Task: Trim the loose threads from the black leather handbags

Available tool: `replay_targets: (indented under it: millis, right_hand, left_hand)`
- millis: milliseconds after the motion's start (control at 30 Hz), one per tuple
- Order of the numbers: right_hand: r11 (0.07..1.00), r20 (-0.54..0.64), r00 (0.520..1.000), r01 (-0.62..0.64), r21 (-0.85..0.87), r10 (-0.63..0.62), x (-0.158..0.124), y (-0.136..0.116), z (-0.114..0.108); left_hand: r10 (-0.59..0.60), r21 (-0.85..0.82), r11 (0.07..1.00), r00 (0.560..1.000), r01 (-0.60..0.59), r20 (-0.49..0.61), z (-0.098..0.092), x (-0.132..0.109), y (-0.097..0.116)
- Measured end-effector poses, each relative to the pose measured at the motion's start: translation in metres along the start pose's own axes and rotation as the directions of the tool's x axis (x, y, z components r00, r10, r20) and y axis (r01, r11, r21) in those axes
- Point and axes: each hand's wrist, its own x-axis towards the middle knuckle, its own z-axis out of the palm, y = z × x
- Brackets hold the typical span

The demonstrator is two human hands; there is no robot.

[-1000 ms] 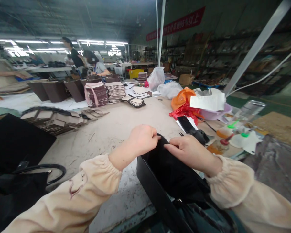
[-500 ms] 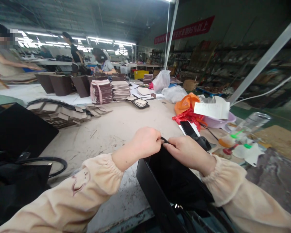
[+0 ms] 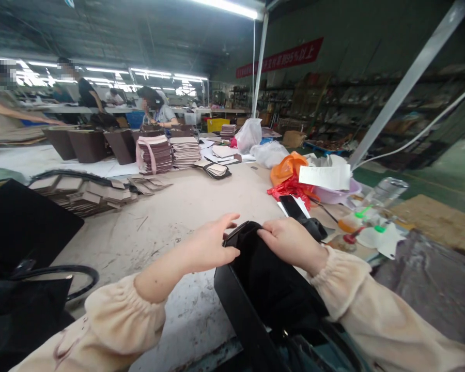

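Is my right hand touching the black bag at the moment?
Touching. The head view shows the right hand gripping the black bag by its upper edge, thumb over the dark inside, no gap between them.

Ahead of our left hand (image 3: 205, 247) we have a broad bare stretch of tabletop (image 3: 186, 206), running back to the banded bundle (image 3: 155, 157) and the stack of pieces (image 3: 185, 153). On the left, the fanned pieces (image 3: 91, 195), a black panel (image 3: 34, 222) and a curved handle (image 3: 95, 279) close the way. The black bag (image 3: 236, 299) fills the room between our forearms; its mouth leaves space to reach down inside. Past our right hand (image 3: 289, 243), the phone (image 3: 292, 205), red plastic bag (image 3: 292, 187) and orange bag (image 3: 287, 168) crowd the passage, with small bottles (image 3: 346, 223) farther right.
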Motion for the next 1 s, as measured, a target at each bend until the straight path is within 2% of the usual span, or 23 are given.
replay_targets:
  millis: [133, 300, 367, 467, 567, 700, 833, 1000]
  right_hand:
    - [1.0, -0.001, 1.0, -0.006, 0.012, 0.006, -0.007, -0.009, -0.004]
    - [0.998, -0.023, 0.998, -0.058, 0.031, 0.059, -0.016, -0.013, -0.004]
    - [0.996, -0.027, 0.997, -0.074, 0.047, 0.075, -0.017, -0.012, -0.002]
    - [0.994, -0.035, 0.995, -0.087, 0.07, 0.089, -0.018, -0.009, 0.001]
    - [0.993, -0.036, 0.994, -0.098, 0.073, 0.101, -0.018, -0.009, 0.002]
    - [0.993, -0.044, 0.994, -0.096, 0.069, 0.099, -0.018, -0.009, 0.003]
    - [0.991, -0.023, 0.995, -0.099, 0.087, 0.102, -0.016, -0.005, 0.002]
    - [0.992, -0.036, 0.996, -0.08, 0.097, 0.084, -0.013, 0.001, 0.003]
  left_hand:
    - [0.111, 0.035, 0.993, 0.988, -0.116, 0.109, -0.014, 0.006, -0.002]
    - [0.212, 0.014, 0.975, 0.946, -0.222, 0.245, -0.028, 0.016, -0.004]
    - [0.223, 0.051, 0.969, 0.949, -0.24, 0.225, -0.026, 0.018, -0.001]
    - [0.239, 0.184, 0.947, 0.961, -0.262, 0.137, -0.018, 0.022, 0.007]
    - [0.209, 0.295, 0.931, 0.976, -0.215, 0.052, -0.009, 0.026, 0.015]
    - [0.215, 0.395, 0.895, 0.976, -0.207, 0.023, 0.001, 0.033, 0.018]
    - [0.234, 0.431, 0.878, 0.972, -0.211, 0.0, 0.008, 0.037, 0.016]
    - [0.176, 0.456, 0.881, 0.982, -0.125, -0.071, 0.01, 0.042, 0.014]
